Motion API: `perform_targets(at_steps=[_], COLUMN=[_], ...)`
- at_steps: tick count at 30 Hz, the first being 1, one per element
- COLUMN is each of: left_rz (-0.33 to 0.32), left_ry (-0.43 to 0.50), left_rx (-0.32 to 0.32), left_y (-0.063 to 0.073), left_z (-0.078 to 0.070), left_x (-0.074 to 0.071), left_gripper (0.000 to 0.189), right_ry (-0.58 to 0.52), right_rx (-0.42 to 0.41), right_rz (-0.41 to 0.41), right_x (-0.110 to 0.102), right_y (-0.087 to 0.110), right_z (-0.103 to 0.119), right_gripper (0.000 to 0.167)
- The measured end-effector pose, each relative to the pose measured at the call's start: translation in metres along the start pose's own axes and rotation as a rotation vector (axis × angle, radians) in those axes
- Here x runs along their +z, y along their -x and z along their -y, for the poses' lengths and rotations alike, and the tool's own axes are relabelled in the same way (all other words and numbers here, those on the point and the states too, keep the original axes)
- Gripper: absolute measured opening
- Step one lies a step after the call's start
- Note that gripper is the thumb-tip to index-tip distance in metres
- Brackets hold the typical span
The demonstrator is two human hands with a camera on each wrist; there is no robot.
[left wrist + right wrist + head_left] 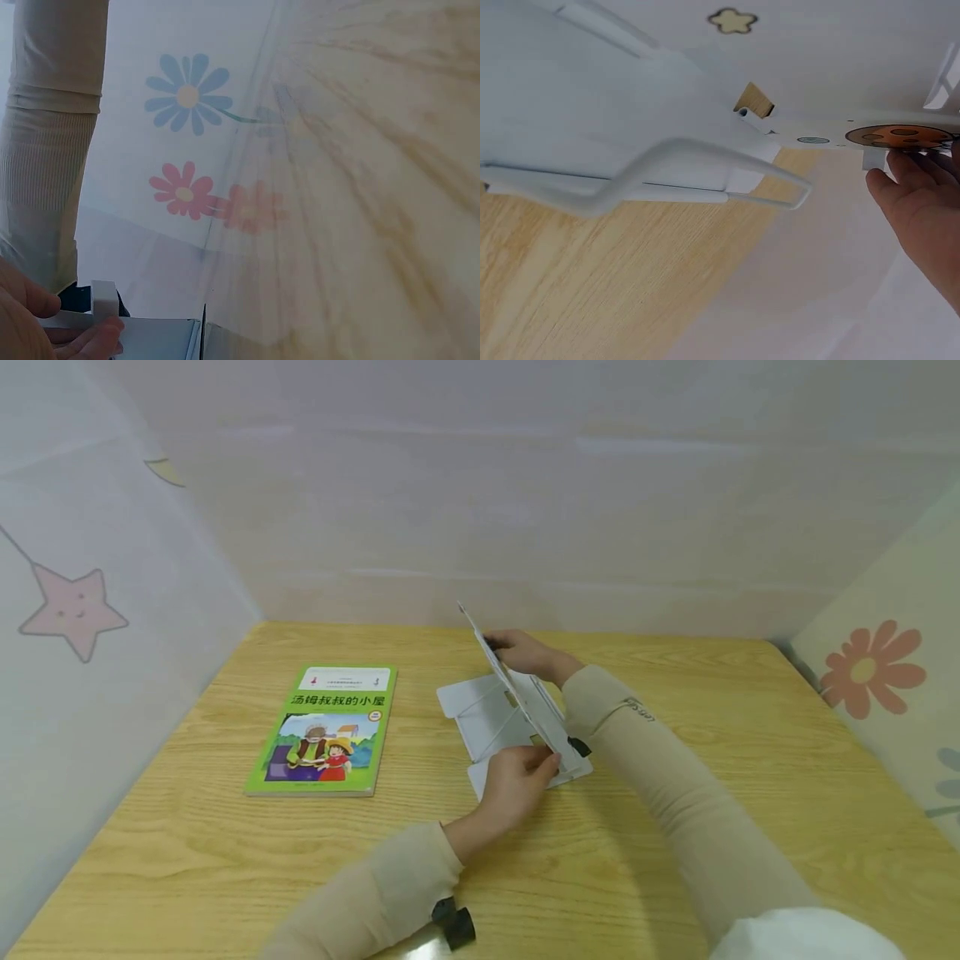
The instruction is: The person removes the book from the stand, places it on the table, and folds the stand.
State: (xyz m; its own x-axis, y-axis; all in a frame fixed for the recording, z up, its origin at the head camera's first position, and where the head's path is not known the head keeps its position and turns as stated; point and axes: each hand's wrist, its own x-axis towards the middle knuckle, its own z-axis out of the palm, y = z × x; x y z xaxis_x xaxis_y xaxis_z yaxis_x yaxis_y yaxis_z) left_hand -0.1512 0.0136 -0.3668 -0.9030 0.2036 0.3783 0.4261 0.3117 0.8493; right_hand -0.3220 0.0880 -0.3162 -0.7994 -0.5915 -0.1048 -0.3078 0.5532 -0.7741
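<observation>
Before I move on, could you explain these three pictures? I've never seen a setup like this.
There is no robot here: these are a person's two bare hands, in light sleeves. The wide picture comes from a camera worn on the head, looking forward and down. The other two come from cameras on the left and right wrists, so they look tilted. On the wooden table lie a green book and, beside it, a white folding stand, partly opened. The left hand pinches the near end of the stand's raised panel. The right hand touches that panel farther back; its grip is partly hidden.
</observation>
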Motion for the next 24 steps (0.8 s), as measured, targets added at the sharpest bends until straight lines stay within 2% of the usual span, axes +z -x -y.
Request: perform_targets(at_steps=[5,10,14,20,24], left_rz=[0.006,0.053,0.124,0.213,0.297], left_ry=[0.004,0.015,-0.004,0.011,0.050], left_rx=[0.000,0.000,0.004,-0.059,-0.040], left_y=[-0.002,-0.002,0.001,0.002,0.002], left_z=[0.001,0.002,0.001,0.004,0.009], left_x=[0.003,0.001,-0.008,-0.023,-0.036], left_gripper=[0.017,0.018,0.018,0.018,0.021], right_ry=[-0.001,0.005,-0.025,-0.108,-0.173], right_rx=[-0.014,-0.034,-0.053,-0.054,-0.063], right_rz=[-0.009,-0.029,-0.021,-0.046,-0.033], right_x=[-0.002,-0.005,-0.007,-0.019,-0.024], right_y=[0.002,0.004,0.007,0.019,0.029], right_z=[-0.003,-0.005,-0.003,0.001,0.002], right_gripper=[0.043,0.043,0.043,0.044,0.045])
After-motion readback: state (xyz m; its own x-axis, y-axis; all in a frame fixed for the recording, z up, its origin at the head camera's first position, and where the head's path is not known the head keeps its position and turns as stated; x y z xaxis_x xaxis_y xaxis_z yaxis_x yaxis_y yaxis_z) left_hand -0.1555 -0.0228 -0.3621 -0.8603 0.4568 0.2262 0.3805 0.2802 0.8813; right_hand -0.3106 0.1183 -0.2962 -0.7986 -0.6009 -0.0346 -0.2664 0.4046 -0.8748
